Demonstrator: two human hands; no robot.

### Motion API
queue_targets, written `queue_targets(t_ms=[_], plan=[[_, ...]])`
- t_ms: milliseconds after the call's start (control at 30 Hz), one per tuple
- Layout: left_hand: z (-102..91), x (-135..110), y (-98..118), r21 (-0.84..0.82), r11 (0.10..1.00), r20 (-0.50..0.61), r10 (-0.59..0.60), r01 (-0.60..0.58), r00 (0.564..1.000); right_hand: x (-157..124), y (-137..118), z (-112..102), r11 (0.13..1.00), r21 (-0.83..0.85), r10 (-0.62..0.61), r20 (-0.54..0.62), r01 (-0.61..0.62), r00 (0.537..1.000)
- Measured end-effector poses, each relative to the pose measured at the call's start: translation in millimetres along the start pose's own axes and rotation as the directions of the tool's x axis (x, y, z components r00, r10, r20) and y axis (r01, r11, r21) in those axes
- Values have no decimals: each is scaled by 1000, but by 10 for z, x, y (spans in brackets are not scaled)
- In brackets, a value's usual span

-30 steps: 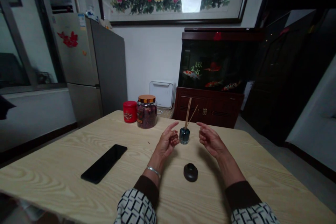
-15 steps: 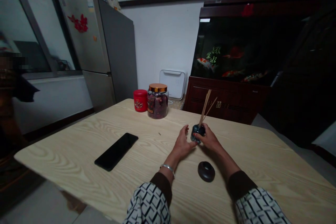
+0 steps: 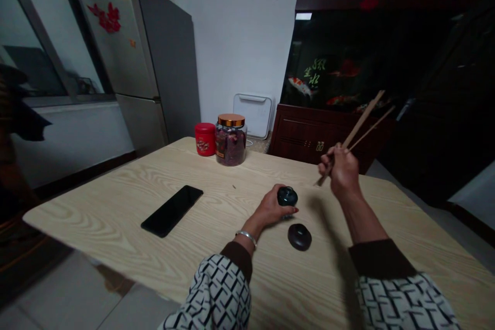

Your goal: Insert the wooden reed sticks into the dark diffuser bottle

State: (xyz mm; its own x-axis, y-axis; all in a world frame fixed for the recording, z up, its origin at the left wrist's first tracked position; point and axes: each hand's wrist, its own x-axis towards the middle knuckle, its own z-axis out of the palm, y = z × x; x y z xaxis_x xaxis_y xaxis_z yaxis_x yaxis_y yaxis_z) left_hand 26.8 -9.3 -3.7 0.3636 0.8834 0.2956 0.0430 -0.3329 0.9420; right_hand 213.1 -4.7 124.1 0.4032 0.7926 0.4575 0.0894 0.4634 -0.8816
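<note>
My left hand (image 3: 271, 211) rests on the tabletop, shut around a small dark blue-green glass bottle (image 3: 287, 196) with a narrow neck. My right hand (image 3: 341, 166) is raised above the table's far right side, pinching several thin wooden sticks (image 3: 359, 125) that slant up and to the right. A round dark brown lid-like piece (image 3: 299, 236) lies on the table, just in front of the bottle and apart from both hands. A silver bangle (image 3: 246, 237) circles my left wrist.
The light wood-grain table (image 3: 116, 206) holds a black smartphone (image 3: 172, 211) to the left, plus a glass jar with a copper lid (image 3: 231, 140) and a red tin (image 3: 204, 138) at the back. Behind stand a fridge (image 3: 154, 62) and a fish tank (image 3: 348, 62).
My right hand has lifted the sticks out of the bottle and up to the right. My left hand now grips the bottle, which sits slightly nearer me. Earlier both hands were at the bottle.
</note>
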Motion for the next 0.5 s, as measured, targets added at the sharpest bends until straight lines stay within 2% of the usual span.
queue_targets(t_ms=[33, 67, 100, 133, 167, 200, 233, 300, 400, 467, 500], plan=[[-4, -4, 6, -4, 1000, 1, -3, 3, 1000, 75, -20, -186, 983, -181, 6, 14, -3, 1000], [-6, -6, 11, -3, 1000, 1, -6, 6, 1000, 108, -5, -379, 905, -426, 34, 52, -9, 998], [-8, -6, 14, 2, 1000, 1, -9, 9, 1000, 92, 41, -565, 737, -676, 92, 107, 5, 990], [-9, -6, 17, 9, 1000, 1, -12, 12, 1000, 29, 116, -733, 511, -858, 174, 155, 45, 973], [-10, -5, 18, 13, 1000, 1, -16, 16, 1000, -75, 211, -874, 290, -953, 257, 171, 93, 951], [-10, -6, 19, 15, 1000, 3, -21, 21, 1000, -206, 316, -984, 132, -981, 334, 178, 141, 926], [-11, -7, 18, 12, 1000, 7, -23, 23, 1000, -350, 422, -1062, 41, -982, 395, 186, 185, 900], [-12, -11, 14, 2, 1000, 14, -24, 24, 1000, -610, 592, -1135, -29, -969, 433, 208, 244, 877], [-13, -15, 1, -4, 1000, 12, -18, 18, 1000, -812, 643, -1115, -53, -951, 356, 268, 306, 895], [-14, -14, -11, -1, 1000, 10, -14, 14, 1000, -845, 534, -1048, -19, -945, 298, 306, 326, 904], [-14, -12, -17, 2, 1000, 11, -13, 13, 1000, -857, 452, -999, 43, -944, 293, 324, 327, 899]])
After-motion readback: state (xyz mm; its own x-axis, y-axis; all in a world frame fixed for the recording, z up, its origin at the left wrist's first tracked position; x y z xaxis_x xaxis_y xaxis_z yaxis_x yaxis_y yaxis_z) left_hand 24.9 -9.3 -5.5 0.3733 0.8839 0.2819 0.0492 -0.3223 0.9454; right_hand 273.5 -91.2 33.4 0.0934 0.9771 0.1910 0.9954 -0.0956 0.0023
